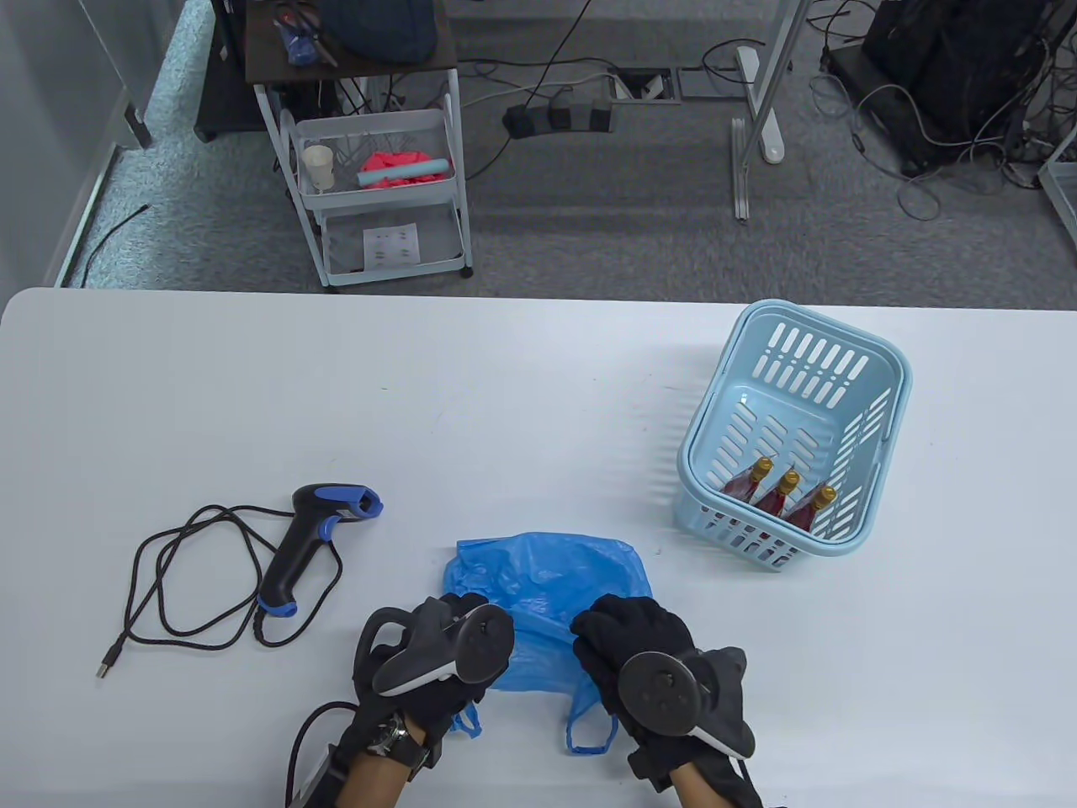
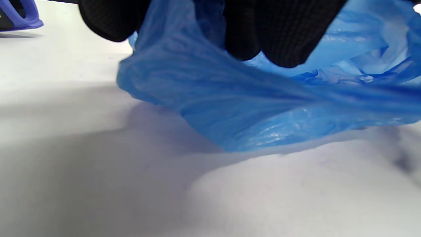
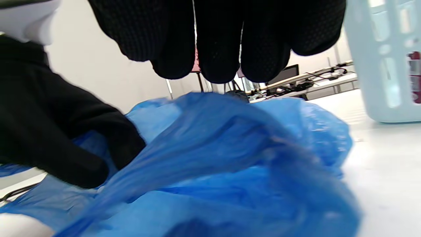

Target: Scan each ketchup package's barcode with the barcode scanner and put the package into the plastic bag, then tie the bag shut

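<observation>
A crumpled blue plastic bag (image 1: 547,581) lies on the white table near the front edge, its handles (image 1: 589,732) pointing toward me. My left hand (image 1: 446,631) is at the bag's left side, and in the left wrist view its fingers (image 2: 279,39) pinch the blue film (image 2: 210,98) and lift it off the table. My right hand (image 1: 627,631) is over the bag's right side. Its fingertips (image 3: 217,49) hang just above the film (image 3: 213,148), and a black gloved part (image 3: 65,138) beside them presses into it. Three red ketchup packages (image 1: 782,497) with gold caps stand in the light blue basket (image 1: 883,362). The barcode scanner (image 1: 315,539) lies left of the bag.
The scanner's black cable (image 1: 185,581) loops across the table at the left, ending in a loose plug (image 1: 105,669). The basket stands at the right of the table, tilted. A white trolley (image 1: 379,194) and cables stand on the floor beyond the far edge.
</observation>
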The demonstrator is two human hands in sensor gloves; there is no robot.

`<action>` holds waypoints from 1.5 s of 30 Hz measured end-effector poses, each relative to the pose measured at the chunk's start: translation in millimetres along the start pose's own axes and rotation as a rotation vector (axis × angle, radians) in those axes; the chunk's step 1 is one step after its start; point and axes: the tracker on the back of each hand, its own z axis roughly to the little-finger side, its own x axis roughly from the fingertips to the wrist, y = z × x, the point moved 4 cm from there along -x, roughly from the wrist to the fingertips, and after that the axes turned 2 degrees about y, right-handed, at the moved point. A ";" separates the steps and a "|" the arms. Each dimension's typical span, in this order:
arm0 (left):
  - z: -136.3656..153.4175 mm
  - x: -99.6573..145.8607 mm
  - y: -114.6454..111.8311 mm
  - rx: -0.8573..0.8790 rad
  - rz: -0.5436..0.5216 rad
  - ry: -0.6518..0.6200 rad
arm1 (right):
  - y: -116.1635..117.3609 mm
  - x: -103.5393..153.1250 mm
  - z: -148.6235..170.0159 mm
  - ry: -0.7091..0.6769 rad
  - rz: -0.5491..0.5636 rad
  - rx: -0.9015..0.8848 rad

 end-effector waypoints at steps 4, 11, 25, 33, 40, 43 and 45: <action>-0.9 -0.8 -1.3 0.012 -0.008 -0.008 | 8.9 0.0 -11.4 -0.033 -0.022 0.056; -4.0 -1.6 -2.5 0.027 -0.014 -0.023 | 30.4 -1.6 -22.9 -0.064 -0.139 0.112; 3.4 -2.9 -6.1 -0.003 0.005 0.008 | 36.1 -8.7 23.3 0.176 -0.249 0.239; 16.3 -6.3 -9.6 -0.006 0.027 0.063 | 32.1 -9.4 39.3 0.222 -0.256 0.156; 25.2 -8.1 -12.0 -0.006 0.041 0.111 | 28.8 -10.1 41.6 0.209 -0.205 0.149; 29.9 -9.2 -14.3 -0.001 0.062 0.128 | 27.2 -10.5 42.2 0.201 -0.181 0.148; 31.0 -8.9 -12.3 0.024 0.043 0.128 | 26.1 -10.3 42.4 0.200 -0.169 0.140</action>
